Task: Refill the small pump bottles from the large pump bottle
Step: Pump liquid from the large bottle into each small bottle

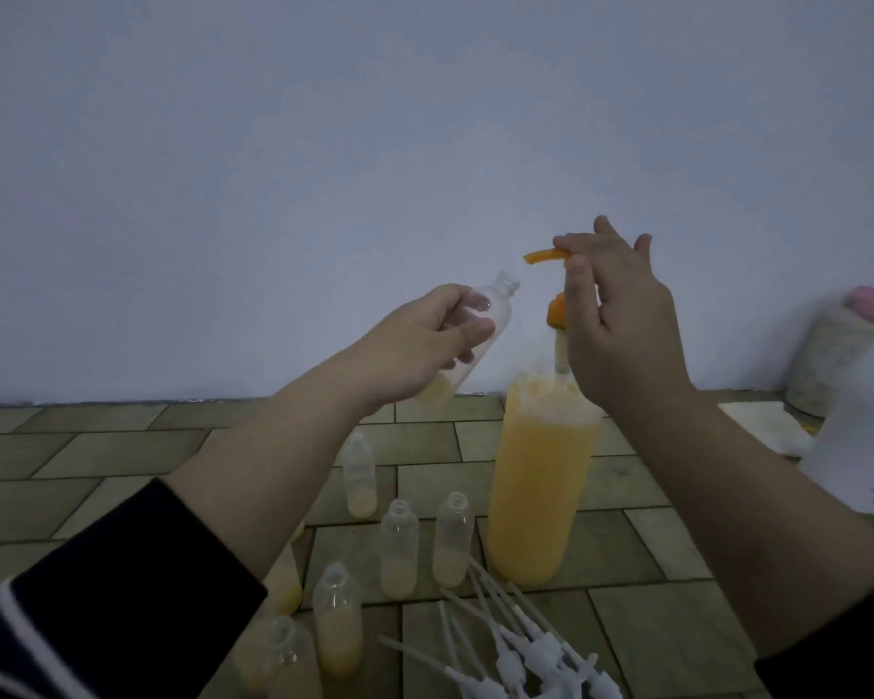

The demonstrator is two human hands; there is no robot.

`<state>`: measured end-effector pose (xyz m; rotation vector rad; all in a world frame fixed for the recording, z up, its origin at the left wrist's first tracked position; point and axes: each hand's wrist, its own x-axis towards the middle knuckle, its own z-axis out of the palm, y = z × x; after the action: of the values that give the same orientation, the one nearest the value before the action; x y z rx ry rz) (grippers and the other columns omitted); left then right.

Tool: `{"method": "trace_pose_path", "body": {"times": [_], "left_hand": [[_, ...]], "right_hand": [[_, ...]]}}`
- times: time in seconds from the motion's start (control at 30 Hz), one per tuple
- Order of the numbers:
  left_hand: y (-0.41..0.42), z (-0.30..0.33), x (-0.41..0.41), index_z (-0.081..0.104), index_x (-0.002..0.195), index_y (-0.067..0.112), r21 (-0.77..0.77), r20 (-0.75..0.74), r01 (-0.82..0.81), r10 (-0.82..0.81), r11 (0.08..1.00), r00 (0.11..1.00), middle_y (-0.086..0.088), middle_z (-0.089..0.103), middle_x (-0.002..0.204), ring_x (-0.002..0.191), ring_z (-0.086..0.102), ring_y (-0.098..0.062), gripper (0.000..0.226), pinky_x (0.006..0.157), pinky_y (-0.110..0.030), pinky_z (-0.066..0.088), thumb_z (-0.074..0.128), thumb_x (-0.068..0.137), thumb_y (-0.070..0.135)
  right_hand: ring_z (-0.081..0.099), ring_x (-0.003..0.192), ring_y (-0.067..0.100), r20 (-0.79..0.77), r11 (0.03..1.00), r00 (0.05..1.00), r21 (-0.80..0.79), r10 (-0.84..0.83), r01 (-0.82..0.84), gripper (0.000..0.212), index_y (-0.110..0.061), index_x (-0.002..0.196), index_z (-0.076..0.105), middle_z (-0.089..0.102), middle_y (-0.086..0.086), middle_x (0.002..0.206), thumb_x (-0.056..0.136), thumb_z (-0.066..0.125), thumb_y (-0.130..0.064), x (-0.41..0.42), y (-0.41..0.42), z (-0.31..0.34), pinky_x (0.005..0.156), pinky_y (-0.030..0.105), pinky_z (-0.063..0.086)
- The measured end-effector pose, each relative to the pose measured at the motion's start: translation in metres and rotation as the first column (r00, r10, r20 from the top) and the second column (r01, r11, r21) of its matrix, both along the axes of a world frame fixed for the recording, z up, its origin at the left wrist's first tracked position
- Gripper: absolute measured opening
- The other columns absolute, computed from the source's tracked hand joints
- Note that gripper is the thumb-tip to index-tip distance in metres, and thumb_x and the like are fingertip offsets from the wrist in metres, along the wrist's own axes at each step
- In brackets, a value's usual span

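The step in hand looks like the filling of one more small bottle: the left hand (425, 345) holds a small clear bottle (462, 345) up in the air, tilted, its open neck aimed up and to the right toward the orange spout (546, 255) of the large pump bottle (538, 491). The neck is near the spout tip but still apart from it and lower, so the next move calls for bringing the mouth directly under the tip before any press, or the yellow liquid would fall on the floor (122, 446). The left grip is curled round the bottle's middle, thumb in front, fingers behind; a little pale yellow liquid sits at the bottle's low end. The right hand (621, 320) is at the pump head: thumb and a forefinger seem to pinch it from the near side while the other fingers stand spread and straight above; how firmly it presses I cannot tell. The pump looks raised, its stem showing above the foamy yellow fill. The large bottle stands on the tiled floor, with several open, partly filled small bottles (399, 552) just beside it to the left and a heap of white pump tops (520, 653) lying in front, not yet fitted.
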<state>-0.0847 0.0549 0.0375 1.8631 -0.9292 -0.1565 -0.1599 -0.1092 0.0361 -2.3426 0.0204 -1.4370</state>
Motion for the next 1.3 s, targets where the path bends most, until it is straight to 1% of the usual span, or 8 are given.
{"method": "trace_pose_path", "body": {"times": [0.13, 0.3, 0.43, 0.53, 0.67, 0.93, 1.2, 1.3], "left_hand": [[-0.007, 0.007, -0.002, 0.049, 0.123, 0.029, 0.036, 0.069, -0.034, 0.031, 0.999, 0.997, 0.006, 0.056, 0.113, 0.099, 0.059, -0.014, 0.028, 0.081, -0.03, 0.048, 0.051, 0.095, 0.033], [-0.012, 0.011, -0.004, 0.052, 0.118, 0.026, -0.074, 0.053, -0.021, 0.025, 0.997, 0.998, 0.004, 0.056, 0.105, 0.099, 0.059, -0.021, 0.025, 0.09, -0.037, 0.046, 0.054, 0.094, 0.031], [-0.015, 0.009, -0.006, 0.053, 0.116, 0.025, -0.137, 0.05, -0.002, 0.009, 0.991, 0.999, 0.003, 0.058, 0.103, 0.092, 0.063, -0.019, 0.023, 0.089, -0.037, 0.05, 0.055, 0.093, 0.028], [-0.014, 0.011, -0.006, 0.057, 0.118, 0.018, -0.148, -0.029, 0.035, -0.039, 0.988, 0.999, -0.002, 0.063, 0.11, 0.082, 0.066, -0.016, 0.025, 0.08, -0.03, 0.053, 0.054, 0.094, 0.028], [-0.01, 0.012, -0.004, 0.062, 0.109, 0.013, -0.179, -0.153, 0.104, -0.132, 0.978, 0.979, 0.001, 0.069, 0.1, 0.077, 0.066, -0.014, 0.023, 0.069, -0.024, 0.054, 0.052, 0.095, 0.029], [-0.014, 0.001, -0.001, 0.061, 0.111, 0.01, -0.151, -0.179, 0.127, -0.154, 0.98, 0.972, -0.001, 0.068, 0.102, 0.078, 0.065, -0.017, 0.029, 0.07, -0.027, 0.053, 0.05, 0.095, 0.031], [-0.017, 0.009, -0.006, 0.061, 0.112, 0.016, -0.176, -0.169, 0.101, -0.131, 0.979, 0.977, 0.003, 0.069, 0.101, 0.078, 0.066, -0.014, 0.027, 0.069, -0.023, 0.052, 0.051, 0.094, 0.033], [-0.019, 0.007, -0.007, 0.064, 0.108, 0.011, -0.202, -0.144, 0.059, -0.089, 0.978, 0.986, 0.001, 0.068, 0.097, 0.074, 0.065, -0.012, 0.027, 0.068, -0.023, 0.052, 0.055, 0.093, 0.031]], "right_hand": [[0.032, 0.137, 0.014, 0.007, 1.0, 1.0, 0.009, 0.001, -0.001, 0.043, -0.01, 0.12, 0.058, 0.056, 0.004, 0.129, 0.097, 0.026, -0.026, 0.0, 0.002, -0.001, 0.113, 0.016, 0.0], [0.032, 0.136, 0.014, 0.015, 1.0, 1.0, 0.014, 0.004, -0.004, 0.042, -0.01, 0.12, 0.058, 0.057, 0.004, 0.129, 0.097, 0.026, -0.025, 0.001, 0.003, -0.001, 0.112, 0.012, -0.001], [0.032, 0.136, 0.012, 0.023, 1.0, 1.0, -0.005, -0.004, 0.004, 0.042, -0.01, 0.121, 0.058, 0.057, 0.004, 0.129, 0.097, 0.027, -0.025, 0.002, 0.004, -0.003, 0.111, 0.011, -0.002], [0.031, 0.133, 0.007, 0.03, 1.0, 1.0, -0.019, -0.008, 0.009, 0.04, -0.011, 0.12, 0.058, 0.057, 0.004, 0.129, 0.097, 0.028, -0.025, 0.002, 0.001, -0.003, 0.112, 0.012, -0.001], [0.035, 0.134, 0.013, 0.046, 1.0, 0.999, -0.028, -0.001, 0.003, 0.043, -0.011, 0.117, 0.06, 0.059, 0.004, 0.126, 0.096, 0.027, -0.028, 0.004, 0.0, -0.003, 0.115, 0.02, 0.005], [0.037, 0.13, 0.007, 0.108, 0.998, 0.994, 0.046, 0.026, -0.032, 0.039, -0.011, 0.113, 0.061, 0.059, -0.004, 0.117, 0.096, 0.027, -0.023, 0.011, -0.003, -0.022, 0.117, 0.025, 0.01], [0.024, 0.126, -0.008, 0.075, 0.999, 0.996, 0.015, 0.039, -0.04, 0.037, -0.012, 0.115, 0.062, 0.043, -0.02, 0.115, 0.1, 0.029, -0.022, 0.003, -0.006, -0.004, 0.113, 0.013, 0.004], [0.027, 0.127, -0.003, 0.075, 0.999, 0.997, 0.031, 0.023, -0.025, 0.038, -0.012, 0.117, 0.06, 0.054, -0.009, 0.122, 0.098, 0.03, -0.024, 0.003, -0.002, -0.008, 0.113, 0.016, 0.004]]}}
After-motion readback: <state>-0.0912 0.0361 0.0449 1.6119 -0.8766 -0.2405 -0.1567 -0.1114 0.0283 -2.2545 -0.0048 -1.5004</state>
